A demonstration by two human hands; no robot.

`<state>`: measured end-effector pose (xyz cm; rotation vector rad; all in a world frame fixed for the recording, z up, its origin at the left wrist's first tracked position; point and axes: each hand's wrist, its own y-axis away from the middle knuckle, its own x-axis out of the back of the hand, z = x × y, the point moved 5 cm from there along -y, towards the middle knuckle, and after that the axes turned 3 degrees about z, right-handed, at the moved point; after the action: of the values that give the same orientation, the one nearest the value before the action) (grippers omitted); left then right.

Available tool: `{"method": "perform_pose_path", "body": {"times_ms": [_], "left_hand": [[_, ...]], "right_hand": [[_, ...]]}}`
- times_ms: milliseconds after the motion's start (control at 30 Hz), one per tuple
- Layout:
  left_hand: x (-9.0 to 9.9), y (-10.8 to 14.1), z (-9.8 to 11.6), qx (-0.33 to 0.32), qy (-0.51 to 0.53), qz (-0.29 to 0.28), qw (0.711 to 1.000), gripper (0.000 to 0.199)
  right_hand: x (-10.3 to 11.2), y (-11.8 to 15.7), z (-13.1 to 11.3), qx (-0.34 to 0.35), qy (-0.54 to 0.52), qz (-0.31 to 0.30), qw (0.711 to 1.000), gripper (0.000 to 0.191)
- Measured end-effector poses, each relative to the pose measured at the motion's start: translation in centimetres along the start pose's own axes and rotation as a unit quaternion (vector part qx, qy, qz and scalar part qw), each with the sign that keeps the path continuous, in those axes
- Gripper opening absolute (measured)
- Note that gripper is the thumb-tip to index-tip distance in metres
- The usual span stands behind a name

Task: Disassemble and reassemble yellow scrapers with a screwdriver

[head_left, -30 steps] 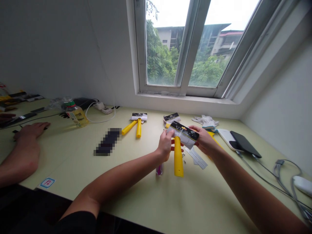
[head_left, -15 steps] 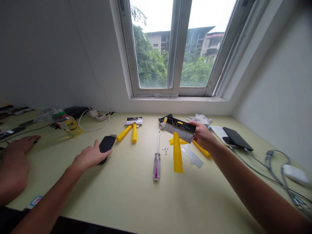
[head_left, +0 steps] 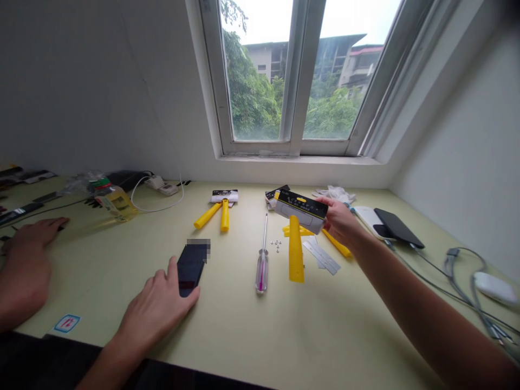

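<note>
My left hand grips a black smartphone by its edges, thumb on the near right side and fingers at the left, low over the table. My right hand pinches the right end of the black-and-white card that covers the head of a yellow-handled scraper. Its yellow handle points down toward me. Left of that handle lies a screwdriver with a clear and purple grip. Between them are several small nuts. Flat metal blades and more yellow handles lie behind the held scraper.
Two yellow-handled scrapers lie at the back. A power bank, a dark phone, cables and a white case occupy the right. At left are a bottle and another person's hand.
My left hand has brought the smartphone toward me and to the right, and more of its screen shows. My right hand and the scraper have stayed nearly still.
</note>
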<state>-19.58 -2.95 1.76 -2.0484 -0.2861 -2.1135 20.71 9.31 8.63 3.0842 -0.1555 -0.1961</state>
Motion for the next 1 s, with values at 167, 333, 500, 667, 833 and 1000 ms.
{"method": "perform_pose_path", "body": {"times_ms": [167, 333, 500, 667, 833, 1000], "left_hand": [[0.5, 1.9, 6.0, -0.057, -0.011, -0.030, 0.998, 0.094], [0.7, 2.0, 8.7, -0.091, 0.004, -0.051, 0.995, 0.102], [4.5, 0.0, 8.8, -0.162, 0.096, -0.064, 0.980, 0.090], [9.7, -6.1, 14.6, -0.264, 0.472, -0.086, 0.837, 0.083], [9.4, -10.4, 22.7, -0.212, 0.728, -0.222, 0.613, 0.064], [7.8, -10.1, 23.9, -0.207, 0.770, -0.227, 0.559, 0.050]], "right_hand": [[-0.5, 0.1, 0.3, 0.001, 0.007, -0.010, 1.000, 0.038], [-0.5, 0.3, 0.4, -0.001, 0.005, -0.004, 1.000, 0.040], [-1.1, 0.5, 0.4, -0.002, 0.008, -0.008, 1.000, 0.041], [-3.0, 0.3, -0.3, 0.022, 0.000, -0.022, 1.000, 0.041], [-4.2, -0.4, -1.0, 0.057, -0.003, -0.008, 0.998, 0.042], [-3.8, -0.6, -0.5, 0.087, 0.020, 0.006, 0.996, 0.047]]}}
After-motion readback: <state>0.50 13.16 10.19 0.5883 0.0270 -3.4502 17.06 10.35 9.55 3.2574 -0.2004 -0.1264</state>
